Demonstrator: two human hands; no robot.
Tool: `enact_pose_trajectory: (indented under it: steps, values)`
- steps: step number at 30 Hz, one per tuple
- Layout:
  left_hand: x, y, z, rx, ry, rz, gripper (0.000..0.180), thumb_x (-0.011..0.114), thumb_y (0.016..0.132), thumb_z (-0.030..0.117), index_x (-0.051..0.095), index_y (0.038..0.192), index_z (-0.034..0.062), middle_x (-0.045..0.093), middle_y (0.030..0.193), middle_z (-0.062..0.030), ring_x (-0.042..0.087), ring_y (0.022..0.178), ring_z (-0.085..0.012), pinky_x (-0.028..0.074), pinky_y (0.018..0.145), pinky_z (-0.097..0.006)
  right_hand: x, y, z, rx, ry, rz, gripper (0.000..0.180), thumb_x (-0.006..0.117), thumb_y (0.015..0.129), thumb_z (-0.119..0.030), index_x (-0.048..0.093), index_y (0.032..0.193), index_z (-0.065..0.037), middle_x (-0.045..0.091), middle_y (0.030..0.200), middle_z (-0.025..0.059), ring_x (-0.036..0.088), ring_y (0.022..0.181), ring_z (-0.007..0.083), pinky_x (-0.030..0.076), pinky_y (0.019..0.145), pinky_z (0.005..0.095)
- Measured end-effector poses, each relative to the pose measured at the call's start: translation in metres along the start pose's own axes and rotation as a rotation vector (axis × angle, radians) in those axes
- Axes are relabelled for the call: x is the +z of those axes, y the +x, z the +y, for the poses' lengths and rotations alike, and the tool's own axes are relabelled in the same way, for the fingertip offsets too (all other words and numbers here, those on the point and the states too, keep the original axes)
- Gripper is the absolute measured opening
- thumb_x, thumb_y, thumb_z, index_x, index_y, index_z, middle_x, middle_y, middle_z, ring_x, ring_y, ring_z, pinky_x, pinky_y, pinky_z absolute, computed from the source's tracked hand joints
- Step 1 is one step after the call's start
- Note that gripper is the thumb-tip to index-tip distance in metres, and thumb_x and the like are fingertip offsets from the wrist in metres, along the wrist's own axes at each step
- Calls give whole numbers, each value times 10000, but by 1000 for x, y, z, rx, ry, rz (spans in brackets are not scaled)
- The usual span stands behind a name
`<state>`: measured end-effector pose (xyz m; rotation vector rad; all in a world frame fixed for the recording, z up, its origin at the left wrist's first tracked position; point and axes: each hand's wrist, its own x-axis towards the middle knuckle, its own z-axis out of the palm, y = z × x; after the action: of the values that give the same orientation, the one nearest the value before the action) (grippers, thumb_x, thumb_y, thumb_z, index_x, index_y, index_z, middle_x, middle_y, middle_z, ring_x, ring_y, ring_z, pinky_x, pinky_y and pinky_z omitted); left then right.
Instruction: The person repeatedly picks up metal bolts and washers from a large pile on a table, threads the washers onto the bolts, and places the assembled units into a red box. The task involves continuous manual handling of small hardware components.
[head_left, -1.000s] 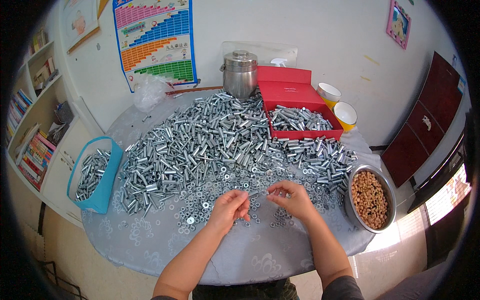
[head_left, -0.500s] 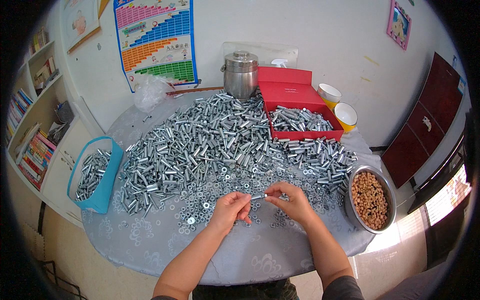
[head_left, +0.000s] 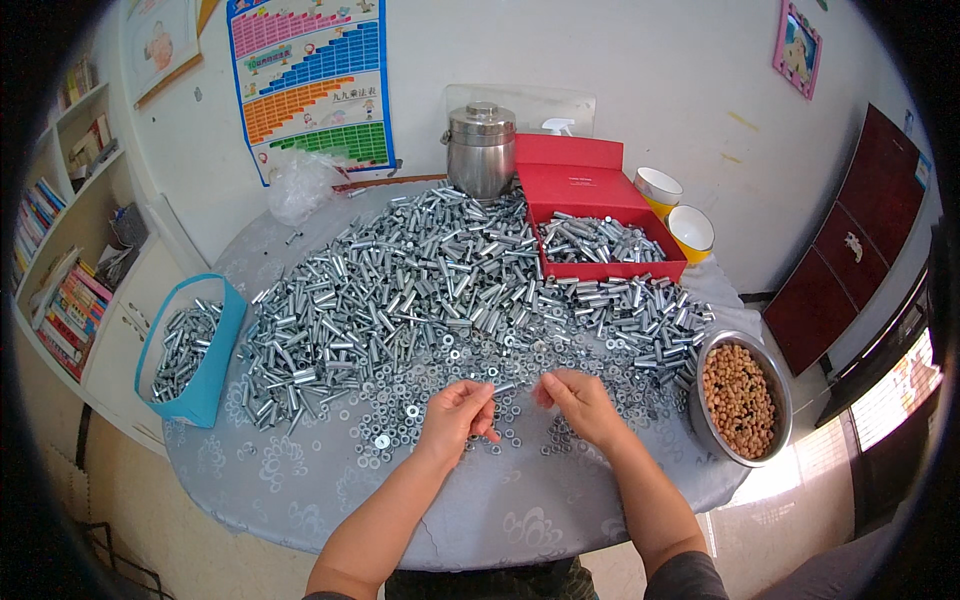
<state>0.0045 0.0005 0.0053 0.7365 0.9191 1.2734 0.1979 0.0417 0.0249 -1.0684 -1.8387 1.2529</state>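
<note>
My left hand (head_left: pixel 460 414) pinches a short silvery metal bolt (head_left: pixel 506 387) between thumb and fingers, and the bolt points to the right over the washers. My right hand (head_left: pixel 584 406) is just beyond the bolt's right end, apart from it. Its thumb and fingers are bent together and slightly blurred, and whatever they hold cannot be made out. Beneath both hands lies a spread of small washers and nuts (head_left: pixel 400 405). Behind them rises a large heap of metal bolts and sleeves (head_left: pixel 400 275).
A blue fabric bin (head_left: pixel 207 385) of metal parts stands at the left. An open red box (head_left: pixel 625 271) holds more, beside a steel pot (head_left: pixel 481 150) and two yellow-white cups (head_left: pixel 690 232). At the right, a steel bowl (head_left: pixel 782 420) contains brownish pieces. Grey patterned cloth (head_left: pixel 480 515) covers the table.
My right hand has come off the bolt's right end and shifted slightly right, its fingers curling in. My left hand still holds the bolt, nearly in place.
</note>
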Motion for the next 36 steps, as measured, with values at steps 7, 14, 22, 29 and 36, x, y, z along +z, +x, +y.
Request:
enact_pose_trajectory:
  steps: [7, 14, 22, 29, 36]
  values:
    - [1, 0, 0, -13, 13, 8, 186, 557, 868, 176, 517, 769, 24, 505, 619, -24, 413, 448, -64, 498, 452, -279, -5, 0, 6, -19, -78, -85, 308, 430, 930, -228, 578, 1045, 17, 601, 868, 72, 544, 742, 128, 452, 677, 263]
    - [1, 0, 0, -5, -2, 7, 182, 558, 868, 173, 516, 780, 19, 507, 624, -27, 421, 453, -67, 497, 451, -278, -1, -2, -5, -43, -25, -43, 291, 438, 927, -212, 595, 987, 26, 599, 825, 61, 542, 723, 120, 451, 665, 252]
    - [1, 0, 0, -9, 18, 9, 181, 560, 868, 176, 516, 792, 19, 508, 625, -28, 422, 452, -65, 499, 454, -276, 7, 0, -5, -76, 64, 78, 306, 435, 928, -218, 609, 891, 31, 597, 797, 69, 538, 689, 134, 444, 637, 262]
    - [0, 1, 0, -6, 37, -14, 166, 555, 869, 167, 524, 811, 14, 514, 629, -32, 440, 463, -66, 506, 463, -276, 1, -1, -1, -7, -13, 46, 328, 473, 913, -251, 625, 841, 31, 607, 733, 73, 554, 661, 120, 450, 616, 251]
    - [2, 1, -8, 42, 128, -69, 100, 532, 869, 89, 552, 891, -6, 535, 670, -45, 481, 507, -79, 517, 491, -280, 6, 0, 6, 87, -35, -108, 284, 535, 884, -261, 584, 968, 5, 597, 724, 42, 548, 645, 105, 449, 599, 245]
